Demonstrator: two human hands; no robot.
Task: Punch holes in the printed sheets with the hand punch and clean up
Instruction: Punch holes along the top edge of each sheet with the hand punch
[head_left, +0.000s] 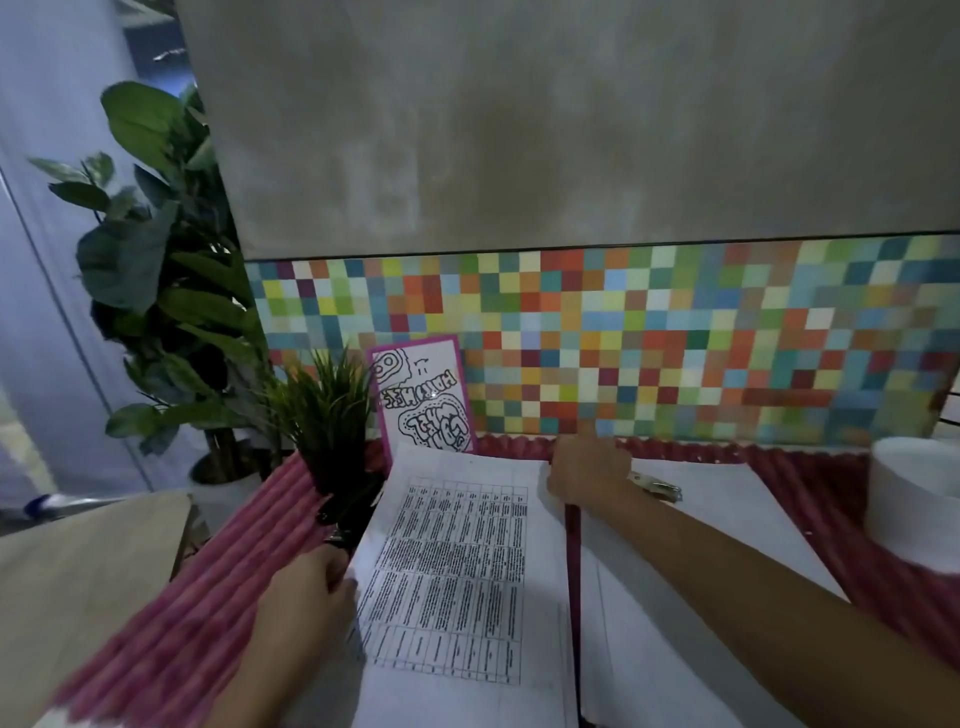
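Observation:
A printed sheet (457, 577) with a dense table lies on top of a stack on the pink ribbed tabletop (208, 582). A second stack of white sheets (691, 597) lies just to its right. My left hand (306, 597) grips the left edge of the printed sheet. My right hand (587, 475) is curled at the sheet's far right corner and holds the metal hand punch (657, 488), whose silver end sticks out to the right of my fingers. The punch's jaws are hidden by my hand.
A small potted grass plant (327, 415) stands at the sheet's far left corner, with a pink-framed drawing card (423, 400) leaning on the multicoloured tile wall (675, 338). A white roll (914, 493) stands at the right. A large leafy plant (156, 260) and a wooden surface (78, 582) are at the left.

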